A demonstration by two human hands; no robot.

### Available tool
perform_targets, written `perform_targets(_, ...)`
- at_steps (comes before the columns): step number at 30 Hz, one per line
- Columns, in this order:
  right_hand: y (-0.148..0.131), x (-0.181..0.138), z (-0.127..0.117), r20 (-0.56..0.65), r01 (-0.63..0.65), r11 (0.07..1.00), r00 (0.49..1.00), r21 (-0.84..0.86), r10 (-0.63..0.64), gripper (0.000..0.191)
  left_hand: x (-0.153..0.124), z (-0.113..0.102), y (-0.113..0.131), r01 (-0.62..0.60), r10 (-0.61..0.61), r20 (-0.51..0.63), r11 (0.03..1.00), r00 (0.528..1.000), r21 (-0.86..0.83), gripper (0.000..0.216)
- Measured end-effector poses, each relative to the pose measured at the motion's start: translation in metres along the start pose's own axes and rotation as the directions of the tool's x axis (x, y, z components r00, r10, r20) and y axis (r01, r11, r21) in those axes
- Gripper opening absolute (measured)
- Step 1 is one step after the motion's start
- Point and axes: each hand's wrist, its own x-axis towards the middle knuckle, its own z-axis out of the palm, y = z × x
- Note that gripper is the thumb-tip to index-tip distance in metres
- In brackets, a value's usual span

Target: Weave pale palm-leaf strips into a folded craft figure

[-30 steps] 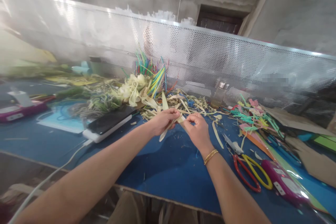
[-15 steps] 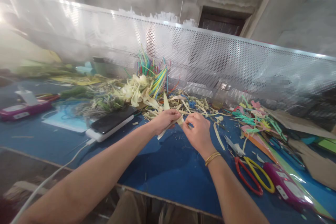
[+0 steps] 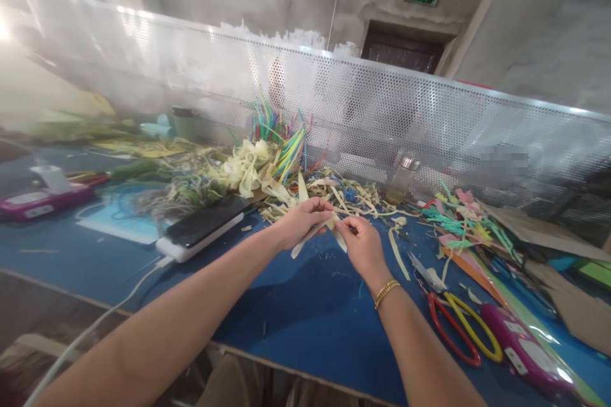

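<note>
Fingers (image 3: 323, 206) of left hand (image 3: 300, 224) and right hand (image 3: 365, 247) over half-hidden pale strip (image 3: 302, 243)

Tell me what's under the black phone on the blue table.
The phone lies on a white power bank, with a white cable running off its near end. The power bank's top face is covered.

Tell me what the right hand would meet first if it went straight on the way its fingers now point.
The right hand points up-left, so it would first meet the pale leaf strip it pinches, then, right behind, the left hand. Depth between them is unclear.
</note>
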Motion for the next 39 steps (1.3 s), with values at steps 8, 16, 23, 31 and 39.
perform_targets(8,-0.007,0.0,-0.008,-0.042,0.073,0.994,0.996,-0.075,-0.076,0.031,0.001,-0.005,0.006,0.017,-0.019,0.04,0.999,0.999,0.034,0.025)
perform_targets(16,-0.006,0.003,-0.015,-0.057,0.119,0.989,0.991,-0.085,-0.124,0.032,-0.001,-0.003,0.006,0.006,-0.007,0.071,1.0,0.997,0.004,0.027)
perform_targets(23,-0.004,0.003,-0.012,0.016,0.065,0.996,0.998,0.053,-0.066,0.033,0.002,-0.007,0.004,0.003,-0.001,0.077,1.0,0.997,-0.023,0.026)
perform_targets(31,-0.005,0.003,-0.008,0.022,0.06,0.989,0.998,0.134,-0.063,0.033,0.001,-0.007,0.003,0.022,-0.023,0.103,1.0,0.994,0.008,0.026)
perform_targets(39,-0.01,0.003,-0.012,0.018,0.062,0.984,0.998,0.169,-0.066,0.032,-0.001,-0.006,0.009,0.031,-0.027,0.114,0.999,0.993,-0.036,0.026)
